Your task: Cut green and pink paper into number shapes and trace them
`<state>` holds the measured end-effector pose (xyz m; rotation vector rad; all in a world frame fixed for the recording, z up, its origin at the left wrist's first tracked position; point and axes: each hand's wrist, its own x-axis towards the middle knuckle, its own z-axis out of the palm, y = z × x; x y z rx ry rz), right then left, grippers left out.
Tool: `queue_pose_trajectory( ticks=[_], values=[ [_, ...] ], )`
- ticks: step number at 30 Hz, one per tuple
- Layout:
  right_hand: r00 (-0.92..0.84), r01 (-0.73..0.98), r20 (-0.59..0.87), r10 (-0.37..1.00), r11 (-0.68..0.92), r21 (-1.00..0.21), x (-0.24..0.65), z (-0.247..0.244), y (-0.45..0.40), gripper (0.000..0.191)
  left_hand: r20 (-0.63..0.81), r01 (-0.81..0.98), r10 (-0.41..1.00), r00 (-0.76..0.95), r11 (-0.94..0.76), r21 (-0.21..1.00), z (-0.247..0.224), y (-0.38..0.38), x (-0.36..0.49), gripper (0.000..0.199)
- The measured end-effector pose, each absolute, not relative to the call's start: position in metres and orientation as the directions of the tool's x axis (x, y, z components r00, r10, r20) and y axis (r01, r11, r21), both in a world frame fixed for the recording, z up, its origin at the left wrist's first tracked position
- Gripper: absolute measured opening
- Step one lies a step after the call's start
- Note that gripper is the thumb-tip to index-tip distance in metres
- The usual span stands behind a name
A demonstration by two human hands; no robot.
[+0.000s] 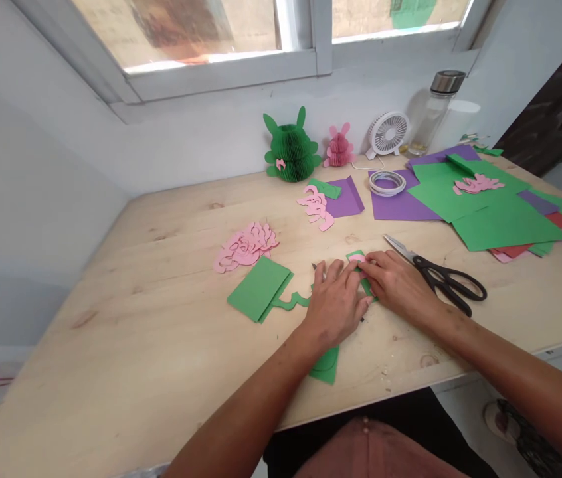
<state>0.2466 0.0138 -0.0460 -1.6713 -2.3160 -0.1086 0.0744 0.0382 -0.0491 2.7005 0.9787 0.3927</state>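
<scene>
A small green paper piece lies on the table with a pink paper cutout on top of it. My left hand rests over its left side, fingers stretched out and the fingertips touching the paper. From the other side, my right hand has its thumb and fingers closed at the pink cutout's edge. Beneath my left hand, a thin dark-tipped pen or pencil is mostly hidden. A green zigzag paper strip and a green sheet with a drawn outline are partly covered by the same hand.
Black-handled scissors lie beside my right forearm. Folded green paper and piled pink cutouts sit left. Behind are a tape roll, green paper figure, pink figure, fan and bottle. Coloured sheets spread right.
</scene>
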Motion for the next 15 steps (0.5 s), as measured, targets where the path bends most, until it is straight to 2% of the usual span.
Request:
queue_pose_trajectory(
  ticks=[8, 15],
  values=[
    [-0.265, 0.942, 0.297, 0.917, 0.313, -0.124, 0.2457, -0.0453, 0.012, 0.029, 0.179, 0.584, 0.652, 0.737, -0.747, 0.318, -0.0487, 0.0383, 0.0742, 0.032],
    [-0.273, 0.945, 0.296, 0.915, 0.314, -0.097, 0.2453, -0.0443, 0.0108, 0.029, 0.183, 0.582, 0.649, 0.738, -0.75, 0.313, -0.0493, 0.0386, 0.0739, 0.033]
  ],
)
